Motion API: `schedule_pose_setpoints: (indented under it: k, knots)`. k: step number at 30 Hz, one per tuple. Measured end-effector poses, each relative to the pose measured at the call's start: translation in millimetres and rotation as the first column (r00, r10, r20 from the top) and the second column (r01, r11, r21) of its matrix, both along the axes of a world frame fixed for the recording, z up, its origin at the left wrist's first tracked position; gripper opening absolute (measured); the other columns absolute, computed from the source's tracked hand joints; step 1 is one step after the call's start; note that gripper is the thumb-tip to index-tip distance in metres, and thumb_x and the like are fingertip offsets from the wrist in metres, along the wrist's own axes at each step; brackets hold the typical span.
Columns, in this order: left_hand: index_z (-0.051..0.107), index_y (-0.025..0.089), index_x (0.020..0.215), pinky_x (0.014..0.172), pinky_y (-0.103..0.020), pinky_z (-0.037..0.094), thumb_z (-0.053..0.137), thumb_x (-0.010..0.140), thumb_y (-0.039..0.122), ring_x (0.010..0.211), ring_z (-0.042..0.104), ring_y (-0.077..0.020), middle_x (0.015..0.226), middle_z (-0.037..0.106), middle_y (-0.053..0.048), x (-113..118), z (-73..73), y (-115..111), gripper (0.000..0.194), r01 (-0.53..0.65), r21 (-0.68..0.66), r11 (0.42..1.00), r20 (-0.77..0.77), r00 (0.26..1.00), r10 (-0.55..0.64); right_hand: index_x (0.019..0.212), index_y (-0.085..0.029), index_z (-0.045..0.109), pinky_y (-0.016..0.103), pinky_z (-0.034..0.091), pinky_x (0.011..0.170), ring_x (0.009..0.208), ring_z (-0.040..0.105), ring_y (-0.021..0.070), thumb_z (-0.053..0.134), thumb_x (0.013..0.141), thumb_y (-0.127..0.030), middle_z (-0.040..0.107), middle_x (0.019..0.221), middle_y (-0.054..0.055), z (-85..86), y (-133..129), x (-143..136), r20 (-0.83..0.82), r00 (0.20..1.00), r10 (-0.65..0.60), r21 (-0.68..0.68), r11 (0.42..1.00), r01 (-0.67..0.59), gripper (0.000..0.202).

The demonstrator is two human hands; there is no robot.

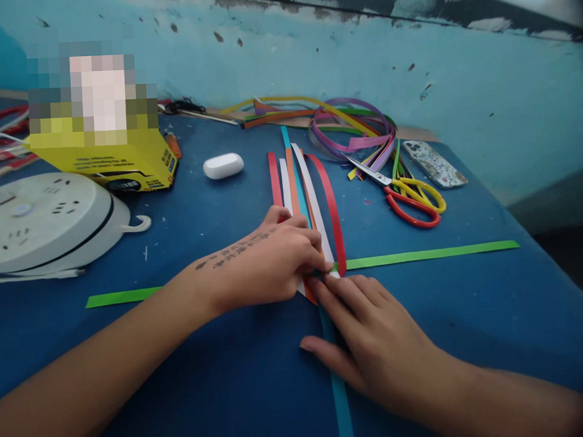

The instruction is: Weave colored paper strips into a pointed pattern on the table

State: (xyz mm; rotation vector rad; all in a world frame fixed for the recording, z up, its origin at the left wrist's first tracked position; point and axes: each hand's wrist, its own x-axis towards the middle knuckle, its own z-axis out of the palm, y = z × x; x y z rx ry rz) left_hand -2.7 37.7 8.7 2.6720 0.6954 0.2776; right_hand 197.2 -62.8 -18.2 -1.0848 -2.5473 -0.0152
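Several coloured strips, flat like ribbon or paper, cross on the blue table in front of me. My left hand (290,257) lies over the crossing with its fingers curled and pinched down on the strips; the fingertips are partly hidden. Beyond it stand out a white strip (314,198), a red strip (330,210), orange ones and a blue strip (342,396) that runs back toward me. A long green strip (433,254) passes crosswise under them. My right hand (374,331) rests flat, thumb spread, its fingertips pressing the near side of the crossing beside my left fingers.
Scissors (414,200) with red and yellow handles lie at the right, near a phone (434,164) and a coil of purple strips (350,122). A white earbud case (223,166) sits further back. At left are a yellow box (125,164) and a white round power socket reel (45,223).
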Motion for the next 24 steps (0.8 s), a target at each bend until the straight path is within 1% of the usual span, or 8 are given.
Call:
schedule_pose_setpoints:
  k: [2,5,7,9,13,15,18,24]
  knots:
    - [0.077,0.028,0.093,0.099,-0.044,0.023,0.060,0.079,0.003,0.093,0.056,-0.0203,0.092,0.071,0.002,0,0.1,-1,0.033,0.002,0.010,1.000,-0.007,1.000,-0.002,0.125,-0.006,0.066,0.045,0.057,0.081,0.094,0.065,0.0289,0.054,0.103,-0.042,0.071,0.109,0.017,1.8,4,1,-0.044,0.999,0.008,-0.032,0.999,-0.009,0.044]
    - [0.077,0.028,0.091,0.094,-0.042,0.025,0.060,0.079,0.002,0.091,0.056,-0.0192,0.093,0.071,0.002,1,-0.9,-1,0.033,-0.011,-0.010,1.000,-0.009,1.000,0.011,0.119,-0.011,0.067,0.041,0.058,0.085,0.096,0.066,0.0246,0.049,0.106,-0.025,0.071,0.108,0.013,3.4,11,6,-0.138,0.990,0.034,-0.095,0.994,-0.047,0.026]
    - [0.077,0.028,0.091,0.089,-0.040,0.026,0.060,0.081,0.002,0.092,0.056,-0.0189,0.092,0.071,0.002,1,-1.5,-1,0.033,-0.027,-0.038,0.999,-0.012,1.000,0.027,0.118,-0.015,0.066,0.036,0.058,0.084,0.097,0.067,0.0210,0.046,0.105,-0.015,0.071,0.109,0.012,3.1,17,12,-0.243,0.970,0.027,-0.148,0.987,-0.064,0.024]
    - [0.078,0.029,0.093,0.087,-0.038,0.025,0.060,0.082,0.001,0.092,0.057,-0.0187,0.090,0.070,0.003,1,-2.0,0,0.035,-0.034,-0.055,0.998,-0.014,0.999,0.034,0.119,-0.017,0.066,0.031,0.058,0.084,0.097,0.067,0.0185,0.045,0.103,-0.009,0.070,0.110,0.010,1.9,23,19,-0.336,0.942,-0.021,-0.176,0.983,-0.041,0.027]
    - [0.078,0.031,0.100,0.090,-0.037,0.024,0.058,0.085,-0.001,0.091,0.056,-0.0183,0.091,0.070,0.002,1,-3.8,1,0.040,-0.026,-0.054,0.998,0.001,1.000,0.027,0.113,-0.021,0.069,0.031,0.058,0.084,0.094,0.069,0.0186,0.053,0.100,-0.011,0.071,0.107,0.008,-1.0,37,31,-0.368,0.920,-0.135,-0.125,0.988,0.095,0.023]
    - [0.077,0.031,0.101,0.092,-0.037,0.023,0.057,0.085,0.000,0.092,0.056,-0.0185,0.092,0.070,0.003,0,-4.9,2,0.041,-0.019,-0.050,0.999,0.002,1.000,0.019,0.110,-0.021,0.071,0.033,0.059,0.085,0.095,0.070,0.0202,0.059,0.099,-0.015,0.073,0.108,0.008,-2.5,43,33,-0.348,0.924,-0.157,-0.117,0.985,0.123,0.018]
    - [0.077,0.031,0.099,0.093,-0.038,0.023,0.056,0.082,-0.001,0.091,0.054,-0.0185,0.093,0.071,0.003,0,-5.7,3,0.042,-0.010,-0.042,0.999,-0.007,1.000,0.010,0.109,-0.021,0.073,0.037,0.059,0.089,0.100,0.070,0.0226,0.063,0.099,-0.020,0.074,0.110,0.009,-4.7,49,34,-0.323,0.935,-0.150,-0.129,0.985,0.114,0.015]
    - [0.076,0.030,0.098,0.094,-0.040,0.022,0.055,0.082,-0.001,0.092,0.054,-0.0189,0.094,0.071,0.003,0,-4.4,1,0.041,-0.008,-0.008,1.000,-0.013,1.000,0.008,0.107,-0.021,0.076,0.045,0.058,0.092,0.106,0.068,0.0257,0.060,0.101,-0.023,0.076,0.112,0.009,-7.3,50,34,-0.269,0.958,-0.102,-0.113,0.991,0.074,0.017]
